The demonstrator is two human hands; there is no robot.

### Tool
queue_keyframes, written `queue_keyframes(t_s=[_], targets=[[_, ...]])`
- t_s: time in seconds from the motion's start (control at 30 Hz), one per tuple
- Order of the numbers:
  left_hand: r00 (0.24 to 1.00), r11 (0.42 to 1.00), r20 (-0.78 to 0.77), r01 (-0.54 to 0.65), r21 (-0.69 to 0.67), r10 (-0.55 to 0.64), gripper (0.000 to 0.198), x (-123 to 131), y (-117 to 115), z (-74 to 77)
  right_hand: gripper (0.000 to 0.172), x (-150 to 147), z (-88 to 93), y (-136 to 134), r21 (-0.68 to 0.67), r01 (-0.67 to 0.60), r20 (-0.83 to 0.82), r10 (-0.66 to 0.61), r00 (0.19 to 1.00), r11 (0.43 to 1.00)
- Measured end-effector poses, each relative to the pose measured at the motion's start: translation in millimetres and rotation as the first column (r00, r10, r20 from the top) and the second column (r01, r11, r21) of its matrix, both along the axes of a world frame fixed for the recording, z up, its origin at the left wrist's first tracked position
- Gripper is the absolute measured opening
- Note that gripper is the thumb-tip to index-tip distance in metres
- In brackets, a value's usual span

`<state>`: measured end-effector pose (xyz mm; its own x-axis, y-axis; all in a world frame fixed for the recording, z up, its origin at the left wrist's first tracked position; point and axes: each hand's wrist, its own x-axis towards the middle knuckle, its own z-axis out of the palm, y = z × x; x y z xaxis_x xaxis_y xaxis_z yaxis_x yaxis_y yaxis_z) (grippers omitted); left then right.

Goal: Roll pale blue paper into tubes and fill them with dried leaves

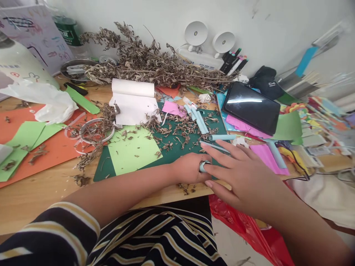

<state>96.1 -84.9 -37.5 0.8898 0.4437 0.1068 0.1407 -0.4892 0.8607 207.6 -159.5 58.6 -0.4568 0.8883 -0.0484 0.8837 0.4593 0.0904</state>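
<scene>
My left hand (pixel 189 168) is closed in a fist over the front edge of the green cutting mat (pixel 219 117). A light-blue paper roll (pixel 203 167) shows at the thumb side of the fist, most of it hidden inside. My right hand (pixel 235 171) reaches in from the right with fingers spread, one fingertip touching the end of that roll. Just beyond its fingers lie a thin blue paper strip (pixel 215 146) and another light-blue paper tube (pixel 222 137). Several more blue rolls (pixel 199 120) rest on the mat among crumbled dry leaves (pixel 181 133).
A light-green sheet (pixel 133 151) and a partly rolled white paper (pixel 135 109) lie left of centre. Dried branches (pixel 144 59) line the wall. A black tablet (pixel 251 107) sits at right. A tape ring (pixel 97 130) stands left; a red plastic bag (pixel 241 218) hangs below the table edge.
</scene>
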Motion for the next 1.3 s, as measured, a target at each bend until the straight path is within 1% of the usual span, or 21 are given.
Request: queue_keyframes(t_s=[0.07, 0.1, 0.17, 0.23, 0.3, 0.37, 0.43, 0.6, 0.8, 0.87, 0.97, 1.07, 1.13, 1.2, 1.27, 1.3], targets=[[0.999, 1.0, 0.024, 0.024, 0.003, -0.024, 0.02, 0.1, 0.9, -0.4, 0.018, 2.4, 3.4, 2.1, -0.004, -0.018, -0.087, 0.018, 0.996, 1.0], [0.999, 1.0, 0.032, 0.026, 0.001, -0.026, 0.018, 0.0, 1.2, -0.5, 0.017, 4.8, 4.1, 1.9, 0.03, -0.014, -0.163, 0.019, 0.986, 0.999], [0.999, 0.999, 0.034, 0.014, -0.032, -0.013, 0.014, -0.4, 1.7, -0.6, 0.014, 11.3, 2.5, -0.3, 0.158, 0.057, -0.341, 0.0, 0.94, 0.986], [1.0, 0.997, 0.031, 0.005, -0.077, -0.003, 0.011, -0.7, 1.9, -0.8, 0.01, 18.0, -3.1, -3.8, 0.243, 0.151, -0.449, -0.027, 0.893, 0.958], [0.999, 0.995, 0.038, 0.006, -0.102, -0.003, 0.01, -0.6, 2.0, -1.3, 0.009, 22.5, -11.5, -7.3, 0.243, 0.166, -0.456, -0.039, 0.889, 0.956], [0.999, 0.993, 0.051, 0.004, -0.115, 0.002, 0.01, -0.3, 2.2, -2.0, 0.012, 24.2, -20.1, -10.0, 0.219, 0.121, -0.432, -0.015, 0.902, 0.968], [0.998, 0.992, 0.061, 0.006, -0.123, 0.001, 0.01, 0.0, 2.2, -2.3, 0.015, 24.3, -26.5, -11.7, 0.208, 0.106, -0.447, -0.001, 0.894, 0.972], [0.999, 0.993, 0.046, -0.008, -0.12, 0.014, 0.011, 0.2, 2.0, -0.9, 0.019, 25.0, -32.8, -12.4, 0.159, 0.183, -0.534, -0.071, 0.843, 0.97], [0.999, 0.991, 0.037, 0.013, -0.135, -0.008, 0.011, 0.6, 2.8, 0.6, 0.023, 24.3, -37.9, -13.7, 0.115, 0.129, -0.536, -0.048, 0.843, 0.985], [0.999, 0.993, 0.03, 0.014, -0.121, -0.011, 0.011, 0.7, 3.1, 1.3, 0.024, 24.1, -39.2, -14.0, 0.11, 0.109, -0.518, -0.037, 0.854, 0.988], [1.0, 0.995, -0.018, 0.009, -0.102, -0.011, 0.01, 0.5, 3.0, 3.2, 0.024, 23.3, -37.7, -13.5, 0.129, 0.054, -0.473, 0.013, 0.881, 0.99], [0.999, 0.997, -0.041, 0.004, -0.079, -0.008, 0.011, -0.1, 2.5, 3.8, 0.023, 18.4, -30.3, -11.3, 0.131, 0.016, -0.356, 0.032, 0.934, 0.991], [0.999, 0.998, -0.032, -0.005, -0.065, 0.003, 0.012, -0.3, 2.2, 2.7, 0.022, 12.4, -23.1, -8.9, 0.094, 0.036, -0.235, -0.013, 0.972, 0.995], [1.0, 0.999, -0.018, -0.01, -0.048, 0.009, 0.012, -0.5, 2.0, 1.1, 0.02, 6.4, -16.1, -6.1, 0.041, 0.072, -0.128, -0.066, 0.99, 0.997], [1.0, 1.0, -0.016, -0.002, -0.026, 0.001, 0.012, -0.6, 1.9, 0.1, 0.018, 3.0, -11.3, -4.0, -0.006, 0.086, -0.078, -0.086, 0.993, 0.996], [1.0, 1.0, -0.02, 0.009, -0.01, -0.01, 0.013, -0.7, 1.8, 0.1, 0.017, 2.8, -10.2, -3.5, -0.023, 0.07, -0.083, -0.072, 0.994, 0.997]])
